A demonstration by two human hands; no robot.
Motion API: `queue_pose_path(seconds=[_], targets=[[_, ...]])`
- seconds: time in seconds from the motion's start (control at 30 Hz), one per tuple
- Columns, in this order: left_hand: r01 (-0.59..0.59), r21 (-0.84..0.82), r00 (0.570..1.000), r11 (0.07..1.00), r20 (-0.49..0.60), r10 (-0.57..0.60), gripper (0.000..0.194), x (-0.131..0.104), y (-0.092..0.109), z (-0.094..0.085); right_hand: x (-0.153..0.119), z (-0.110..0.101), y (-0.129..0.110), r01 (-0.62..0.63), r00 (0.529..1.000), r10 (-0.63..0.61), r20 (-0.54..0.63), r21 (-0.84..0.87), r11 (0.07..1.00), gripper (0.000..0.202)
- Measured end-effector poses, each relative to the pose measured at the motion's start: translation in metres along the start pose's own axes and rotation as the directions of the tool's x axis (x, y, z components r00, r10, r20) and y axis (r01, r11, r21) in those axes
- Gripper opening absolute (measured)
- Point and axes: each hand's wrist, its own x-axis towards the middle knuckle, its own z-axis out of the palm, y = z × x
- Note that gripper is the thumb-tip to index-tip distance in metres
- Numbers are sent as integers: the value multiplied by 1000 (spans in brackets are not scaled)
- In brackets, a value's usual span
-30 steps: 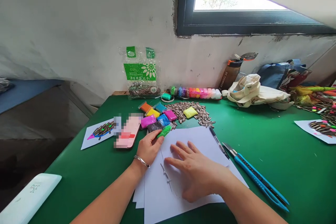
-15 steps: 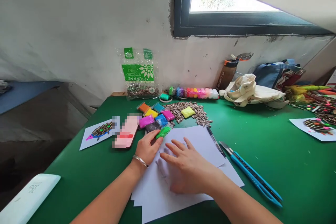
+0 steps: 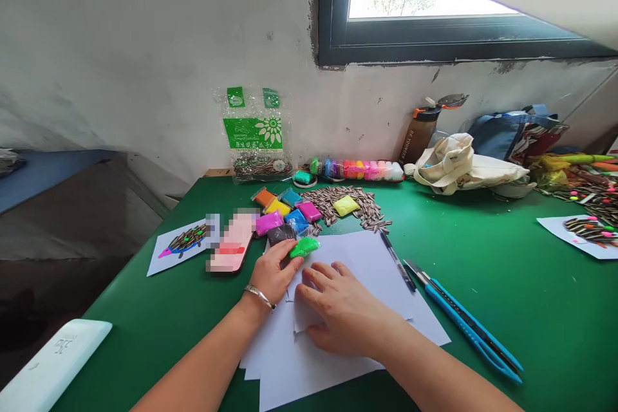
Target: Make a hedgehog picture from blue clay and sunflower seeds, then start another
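Note:
My left hand point(image 3: 275, 273), a silver bangle at its wrist, has its thumb and fingers around the near left end of a bright green clay packet point(image 3: 305, 246). That packet lies at the top left of the white paper sheets point(image 3: 333, 357). Over the middle of the sheets, my right hand point(image 3: 340, 309) rests palm down, its fingers bent and slightly apart, on a smaller piece of white paper point(image 3: 304, 317). Behind my left hand are several coloured clay packets point(image 3: 277, 207), and a yellow packet point(image 3: 346, 206) sits on a pile of sunflower seeds point(image 3: 369, 209).
A black pen point(image 3: 398, 262) and a blue cutter point(image 3: 470, 328) lie right of the sheets. A pink phone point(image 3: 234, 241), a seed picture point(image 3: 183, 246) and a white device point(image 3: 55, 360) are at left. A bottle point(image 3: 418, 135) and cloth bag point(image 3: 447, 164) stand behind.
My right hand has drawn slightly back and its fingers have bent more. The green packet has shifted a little to the right, with my left hand still at it.

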Motion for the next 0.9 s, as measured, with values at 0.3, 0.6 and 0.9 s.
queue_pose_path(seconds=[0.3,0.6,0.9], targets=[[-246,13,969,969,-5,246,28,-10,1,3,-6,-14,32,-138,981,163,-107,210,968,17],[-413,154,909,898,13,416,27,-12,1,3,2,-7,34,-231,969,241,-53,153,961,17],[-385,329,905,862,-50,423,25,-3,-12,-6,24,-39,40,-270,958,277,75,-92,959,18]])
